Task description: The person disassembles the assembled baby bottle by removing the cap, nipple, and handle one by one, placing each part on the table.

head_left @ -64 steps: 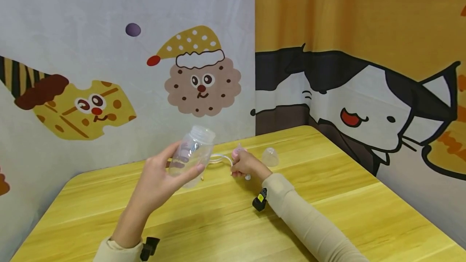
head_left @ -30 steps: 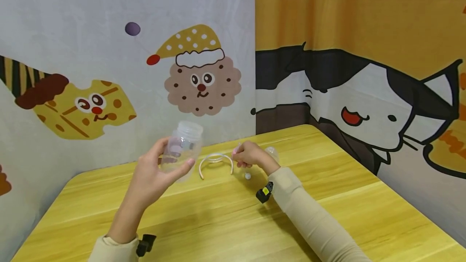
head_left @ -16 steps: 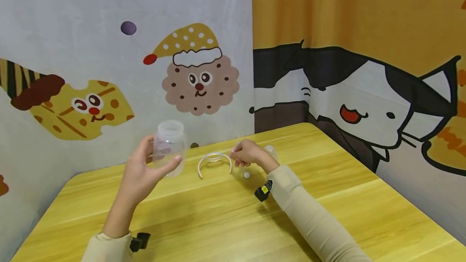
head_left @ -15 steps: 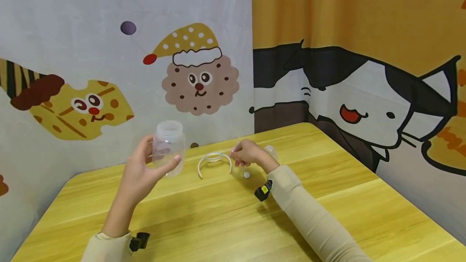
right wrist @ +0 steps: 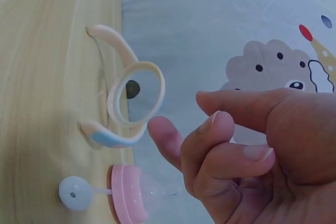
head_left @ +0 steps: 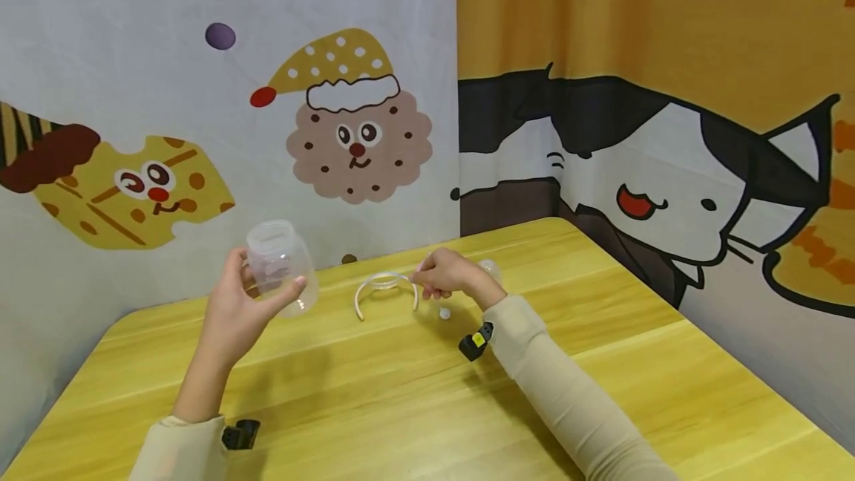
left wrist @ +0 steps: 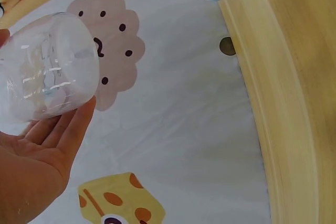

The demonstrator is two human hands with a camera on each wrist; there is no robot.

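My left hand [head_left: 237, 310] grips a clear, wide-mouthed baby bottle [head_left: 287, 266] above the table, its mouth tilted up and to the left. The left wrist view shows the bottle's [left wrist: 52, 66] rounded base and my fingers underneath. Over the back of the table, my right hand [head_left: 447, 272] has loosely curled fingers with nothing between them. Close by, in the right wrist view, are a pink collar [right wrist: 128, 195] with a clear teat and a straw ending in a white weight [right wrist: 75, 192]. A pale two-armed bottle handle [right wrist: 159, 98] with a ring is beside them.
A clear dome cap [head_left: 490, 269] stands right of my right hand, partly hidden by it. The wood-grain table [head_left: 401, 399] ends at a back wall hung with printed cartoon cloth [head_left: 401, 6]. A similar curtain [head_left: 641, 36] borders the right side.
My left hand has carried the bottle leftward, and the bottle now leans the other way. The handle is uncovered. My right hand has shifted slightly up from the pink collar. The head view has turned slightly.
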